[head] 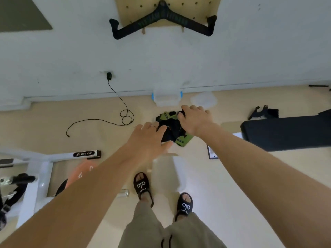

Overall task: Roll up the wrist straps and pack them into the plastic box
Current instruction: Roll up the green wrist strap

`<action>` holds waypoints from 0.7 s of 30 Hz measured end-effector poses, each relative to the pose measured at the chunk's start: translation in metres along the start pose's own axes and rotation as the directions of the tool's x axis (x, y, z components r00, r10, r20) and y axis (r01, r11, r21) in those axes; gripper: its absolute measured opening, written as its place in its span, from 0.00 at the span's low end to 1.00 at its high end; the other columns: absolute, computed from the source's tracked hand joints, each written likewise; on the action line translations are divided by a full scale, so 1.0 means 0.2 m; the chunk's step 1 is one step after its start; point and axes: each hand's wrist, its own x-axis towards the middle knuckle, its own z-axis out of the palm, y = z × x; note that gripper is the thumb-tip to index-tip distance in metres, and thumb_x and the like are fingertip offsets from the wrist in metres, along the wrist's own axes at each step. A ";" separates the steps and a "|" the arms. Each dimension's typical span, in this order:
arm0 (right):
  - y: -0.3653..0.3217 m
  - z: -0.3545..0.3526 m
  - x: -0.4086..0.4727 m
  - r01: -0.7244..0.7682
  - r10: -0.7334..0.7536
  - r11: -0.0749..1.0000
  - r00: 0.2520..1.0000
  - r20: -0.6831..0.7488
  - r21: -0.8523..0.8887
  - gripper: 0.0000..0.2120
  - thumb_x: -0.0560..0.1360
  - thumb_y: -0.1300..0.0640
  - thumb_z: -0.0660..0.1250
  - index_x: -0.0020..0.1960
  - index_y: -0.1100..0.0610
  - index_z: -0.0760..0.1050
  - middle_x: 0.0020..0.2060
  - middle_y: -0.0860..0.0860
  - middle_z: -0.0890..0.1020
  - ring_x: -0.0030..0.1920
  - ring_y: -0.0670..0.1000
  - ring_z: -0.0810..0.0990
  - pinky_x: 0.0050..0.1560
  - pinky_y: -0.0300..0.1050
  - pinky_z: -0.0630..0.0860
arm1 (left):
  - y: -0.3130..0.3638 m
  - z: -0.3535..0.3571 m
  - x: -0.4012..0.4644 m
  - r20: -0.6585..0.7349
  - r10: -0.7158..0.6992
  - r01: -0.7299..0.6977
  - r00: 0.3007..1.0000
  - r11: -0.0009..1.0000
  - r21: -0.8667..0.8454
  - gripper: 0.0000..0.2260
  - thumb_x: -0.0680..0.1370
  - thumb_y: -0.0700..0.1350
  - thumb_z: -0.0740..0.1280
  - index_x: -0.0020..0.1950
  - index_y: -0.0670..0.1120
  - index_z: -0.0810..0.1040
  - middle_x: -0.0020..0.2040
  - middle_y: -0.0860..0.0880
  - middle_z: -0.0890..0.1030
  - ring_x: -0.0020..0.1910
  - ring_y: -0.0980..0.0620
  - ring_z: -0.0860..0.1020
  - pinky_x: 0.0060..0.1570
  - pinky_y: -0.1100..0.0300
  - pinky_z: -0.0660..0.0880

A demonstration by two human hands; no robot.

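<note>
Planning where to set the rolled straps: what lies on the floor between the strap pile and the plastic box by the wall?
In the head view, only bare floor separates the wrist straps from the plastic box.

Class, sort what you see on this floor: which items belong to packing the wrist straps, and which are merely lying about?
Belongs to the job:
wrist straps, green and black, in a heap
plastic box by the wall
box lid beside it
left hand, right hand

Just lying about:
black cable
black bench
handle bar on the pegboard
</note>
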 end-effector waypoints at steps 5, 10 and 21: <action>-0.03 -0.05 0.37 -0.071 0.071 0.997 0.997 -0.009 0.035 0.24 0.86 0.44 0.46 0.77 0.52 0.63 0.69 0.56 0.74 0.69 0.60 0.70 0.68 0.57 0.66 | -0.24 -0.09 0.40 0.000 0.047 -0.047 0.999 0.999 -0.028 0.29 0.83 0.64 0.51 0.79 0.49 0.62 0.76 0.46 0.68 0.73 0.43 0.67 0.69 0.47 0.65; -0.06 -0.08 0.70 -0.134 0.134 0.987 0.991 0.007 0.084 0.23 0.86 0.45 0.47 0.76 0.52 0.64 0.67 0.56 0.75 0.68 0.60 0.71 0.66 0.55 0.67 | -0.45 -0.17 0.75 0.055 0.108 -0.107 0.993 0.994 -0.020 0.29 0.84 0.63 0.51 0.80 0.49 0.62 0.78 0.46 0.66 0.74 0.43 0.65 0.70 0.48 0.64; 0.30 -0.12 1.52 -0.109 0.092 0.978 0.991 0.102 0.177 0.21 0.86 0.45 0.46 0.71 0.53 0.68 0.63 0.55 0.76 0.65 0.59 0.73 0.65 0.56 0.68 | -0.46 -0.26 1.54 0.101 0.054 -0.048 0.993 0.997 -0.066 0.27 0.85 0.61 0.51 0.80 0.49 0.59 0.77 0.46 0.66 0.71 0.44 0.68 0.67 0.50 0.67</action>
